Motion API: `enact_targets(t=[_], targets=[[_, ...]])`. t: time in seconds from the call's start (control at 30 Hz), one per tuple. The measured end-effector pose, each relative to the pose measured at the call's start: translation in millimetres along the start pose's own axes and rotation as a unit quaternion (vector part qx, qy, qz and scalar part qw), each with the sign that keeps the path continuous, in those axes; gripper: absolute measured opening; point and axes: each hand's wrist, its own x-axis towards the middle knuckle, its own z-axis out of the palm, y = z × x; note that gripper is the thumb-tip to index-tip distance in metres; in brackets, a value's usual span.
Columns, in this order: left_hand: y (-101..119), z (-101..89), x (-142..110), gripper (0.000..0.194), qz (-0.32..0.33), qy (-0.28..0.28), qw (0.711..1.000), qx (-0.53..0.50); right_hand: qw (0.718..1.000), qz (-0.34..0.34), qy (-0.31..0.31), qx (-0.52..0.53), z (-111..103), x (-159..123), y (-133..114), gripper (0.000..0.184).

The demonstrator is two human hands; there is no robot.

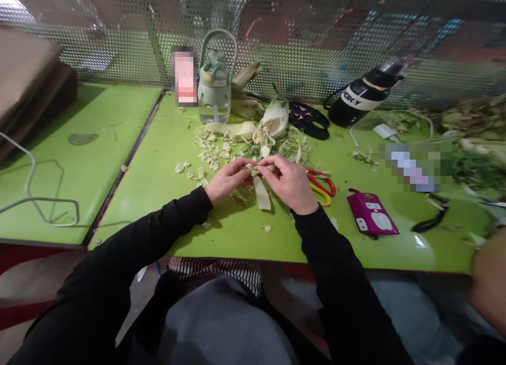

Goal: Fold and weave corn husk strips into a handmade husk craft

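Note:
A pale strip of corn husk (pixel 262 194) is pinched between both my hands, folded or knotted at the top, with one end hanging down. My left hand (pixel 228 180) is closed on its left side. From the right, my right hand (pixel 291 185) grips it with thumb and fingers. Just past my hands lie small husk scraps (pixel 215 148), green shreds and a whitish husk bundle (pixel 275 120). Scissors (pixel 326 183) with red and yellow handles rest beside my right hand, their blades hidden.
A green bottle (pixel 215 88) and a tilted black bottle (pixel 362 96) stand at the mesh panel (pixel 130 43). A black flat object (pixel 307 120) lies between them. A purple socket block (pixel 372 215) is at right. A bent wire (pixel 39 199) crosses the left table. Another person's arm (pixel 490 280) shows at right.

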Motion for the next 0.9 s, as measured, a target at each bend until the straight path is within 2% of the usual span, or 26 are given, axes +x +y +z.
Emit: enact_targets(t=[0.37, 0.5, 0.67, 0.9], targets=[[-7.1, -4.5, 4.3, 0.017, 0.066, -0.019, 0.994, 0.085, 0.994, 0.091, 0.000, 0.067, 0.4, 1.2, -8.9, 0.013], [-7.4, -3.1, 3.0, 0.010, 0.083, -0.006, 0.990, 0.116, 0.990, 0.112, -0.018, 0.085, -0.7, 1.6, -10.4, 0.014], [-9.2, -1.4, 3.1, 0.012, 0.090, 0.011, 0.983, 0.159, 0.985, 0.134, -0.039, 0.101, 0.1, 1.6, -10.9, 0.016], [-9.1, 0.0, 2.2, 0.025, 0.100, 0.013, 0.989, 0.107, 0.971, 0.193, -0.001, 0.141, 4.5, 0.8, -8.2, 0.019]])
